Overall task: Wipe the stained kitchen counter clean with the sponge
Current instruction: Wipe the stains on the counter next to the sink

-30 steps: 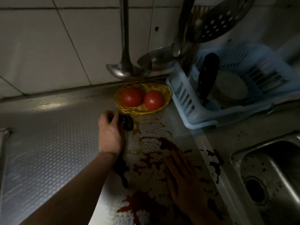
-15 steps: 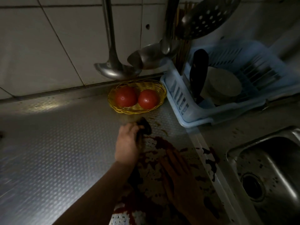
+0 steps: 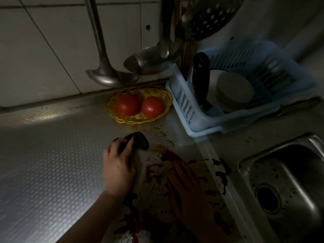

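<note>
Two hands in frame, one tool. My left hand (image 3: 119,165) had its fingers curled over the sponge (image 3: 138,142), a dark rounded pad pressed on the table (image 3: 52,163) just short of the yellow basket (image 3: 140,119), at the far edge of the red stain (image 3: 168,155). My right hand (image 3: 185,186) lay flat on the stained patch itself, fingers straight and spread, holding nothing. I judged the sponge light, soft and compressible, probably slick once loaded with sauce. Best grip: from the top, fingers over the far edge, palm behind, load through the middle. The table was embossed sheet metal with small raised dimples in a regular grid. It's stiff, but the pits likely trap residue, so I'd expect several passes under pressure. The stain looked thick and glossy mid-patch, with thin orange smears toward the basket and dark splatter across the smooth strip beside the steel sink (image 3: 289,172). The basket was woven and oval, holding two smooth round tomatoes (image 3: 128,106); likely light, would slide if bumped. A pale blue slotted plastic rack (image 3: 185,109) sat just right of it. Light was dim, so I couldn't resolve the sponge's texture.
</note>
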